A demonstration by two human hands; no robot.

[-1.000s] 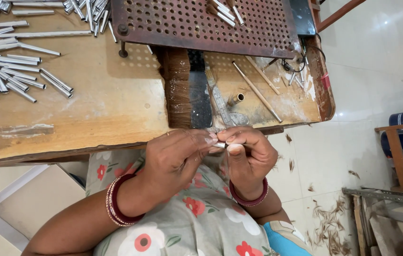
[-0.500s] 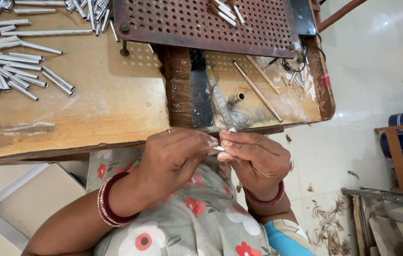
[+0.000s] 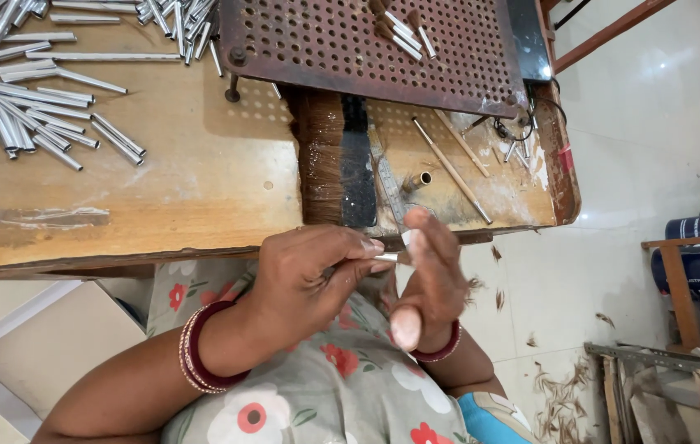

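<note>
We were at the stage of working on one small metal tube (image 3: 386,257), held just below the front edge of the wooden workbench (image 3: 202,189), above our lap. Our left hand (image 3: 317,275) had its fingers closed narrowly around the tube, pinching it between thumb and fingertips so that only the pale end showed. Our right hand (image 3: 428,284) was opened flat, fingers stretched and together, with the palm side pressed against the tip of the tube; a small tuft of brown hair seemed to be at that point, but it was too small for us to be sure.

On the bench, just behind our hands, lay a flat bundle of brown bristle (image 3: 321,160) beside a dark bar (image 3: 357,160). A heap of similar metal tubes (image 3: 17,115) was well apart on the left, and a rusty perforated plate (image 3: 366,49) stood further back.

In our judgement, the next move called for a steady pinch and a careful look at the tip, because the piece is thin and easily slips.
</note>
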